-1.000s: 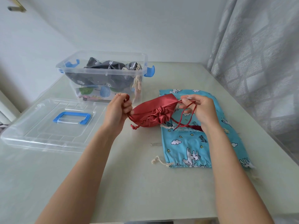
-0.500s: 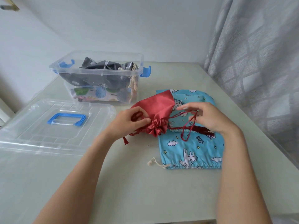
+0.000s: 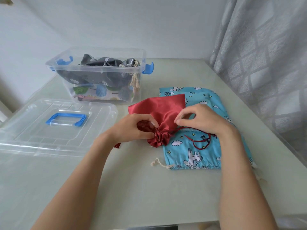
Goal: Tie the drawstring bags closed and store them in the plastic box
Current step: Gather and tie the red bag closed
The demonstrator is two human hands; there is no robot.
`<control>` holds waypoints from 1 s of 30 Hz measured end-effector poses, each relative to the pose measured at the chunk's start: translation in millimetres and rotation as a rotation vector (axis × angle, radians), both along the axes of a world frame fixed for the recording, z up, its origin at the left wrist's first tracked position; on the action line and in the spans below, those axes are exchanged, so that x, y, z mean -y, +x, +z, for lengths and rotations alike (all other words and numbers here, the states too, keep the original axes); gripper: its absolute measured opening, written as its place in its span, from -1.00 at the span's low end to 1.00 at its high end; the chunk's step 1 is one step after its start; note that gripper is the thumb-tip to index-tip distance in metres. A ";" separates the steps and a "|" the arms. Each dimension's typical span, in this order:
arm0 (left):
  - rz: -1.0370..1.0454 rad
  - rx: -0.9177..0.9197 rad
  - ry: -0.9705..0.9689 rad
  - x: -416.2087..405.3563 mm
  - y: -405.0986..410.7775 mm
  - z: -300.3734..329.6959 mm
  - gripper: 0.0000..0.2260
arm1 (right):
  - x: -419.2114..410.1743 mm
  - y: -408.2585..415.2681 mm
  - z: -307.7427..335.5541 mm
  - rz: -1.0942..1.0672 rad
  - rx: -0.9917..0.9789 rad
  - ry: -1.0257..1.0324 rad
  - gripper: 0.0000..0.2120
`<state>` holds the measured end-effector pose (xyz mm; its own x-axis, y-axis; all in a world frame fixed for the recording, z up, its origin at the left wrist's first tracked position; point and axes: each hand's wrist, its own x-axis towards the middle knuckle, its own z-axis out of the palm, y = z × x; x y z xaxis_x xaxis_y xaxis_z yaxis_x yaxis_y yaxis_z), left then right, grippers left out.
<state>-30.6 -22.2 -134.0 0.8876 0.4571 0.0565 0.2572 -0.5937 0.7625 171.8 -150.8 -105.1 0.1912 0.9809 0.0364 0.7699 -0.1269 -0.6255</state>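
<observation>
Head view: my left hand (image 3: pixel 132 128) pinches the gathered neck of the red bag (image 3: pixel 161 113), which lies on the counter (image 3: pixel 132 188) overlapping the blue bag (image 3: pixel 199 146). My right hand (image 3: pixel 202 120) pinches its red cord (image 3: pixel 197 143). The plastic box (image 3: pixel 99 72) stands behind, lidless.

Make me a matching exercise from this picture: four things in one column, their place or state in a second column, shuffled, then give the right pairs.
Things:
1. red satin bag
2. blue cartoon-print bag
3. grey cloud-print bag
4. clear lid

Places or states:
A. inside the plastic box
B. flat on the table, under the red cord
C. on the table left of the hands, blue handle up
D. gathered at the mouth, gripped by the left hand

Pairs: 1-D, 2-B, 3-A, 4-C
</observation>
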 end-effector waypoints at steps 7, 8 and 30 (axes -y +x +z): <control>0.111 0.100 0.499 -7.6 10.2 -13.6 -0.79 | -9.3 -2.9 -13.3 0.032 -0.026 -0.044 -0.85; 0.138 0.125 0.563 -9.2 12.4 -16.2 -0.78 | -11.5 -4.3 -15.4 0.023 -0.010 -0.034 -0.89; 0.324 0.120 0.384 -10.5 12.8 -25.3 -0.92 | -16.2 6.5 -20.0 -0.266 -0.085 0.155 -0.67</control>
<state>-17.8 -11.7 -159.3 0.6810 0.6337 0.3670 0.3986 -0.7412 0.5402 178.3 -134.5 -125.1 0.4494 0.8799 0.1544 0.6663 -0.2150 -0.7140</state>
